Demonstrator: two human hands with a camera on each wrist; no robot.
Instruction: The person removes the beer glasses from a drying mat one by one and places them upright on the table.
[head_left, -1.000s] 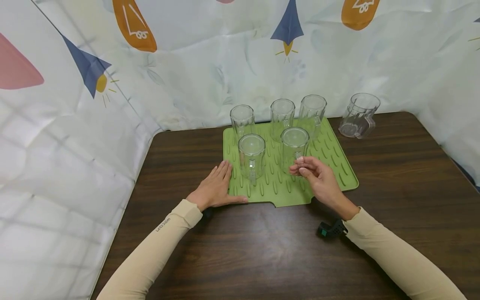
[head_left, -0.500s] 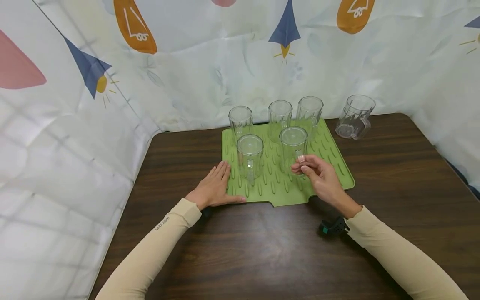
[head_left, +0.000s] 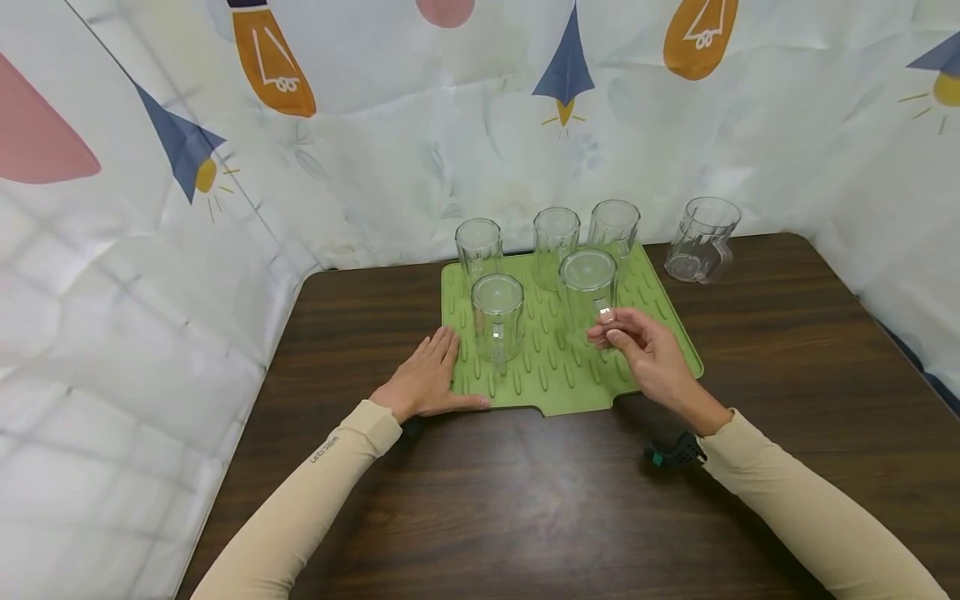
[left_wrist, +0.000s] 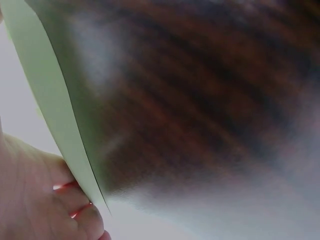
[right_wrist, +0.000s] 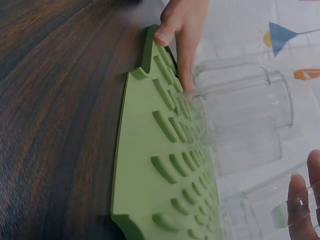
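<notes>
In the head view, your right hand (head_left: 654,357) pinches the handle of a clear mug (head_left: 587,287). Its fingers are close together on that handle. The mug is over the right part of the green mat (head_left: 558,392), in front of two back mugs. You cannot tell here if its low end touches the mat. Your left hand (head_left: 422,379) lies flat at the mat's near left corner, fingers straight and thumb spread wide, holding no mug. A front left mug (head_left: 498,318) stands on the mat near that hand. Three back mugs (head_left: 556,246) stand along the far side. One more mug (head_left: 700,242) stands on the brown surface (head_left: 487,500), off the mat to the right.

In the left wrist view, you see some of your left fingers low down, by the mat's green edge. The brown part is blurry.

In the right wrist view, your right fingers are at the right edge, round the clear handle. Your left hand rests at the mat's far corner.
</notes>
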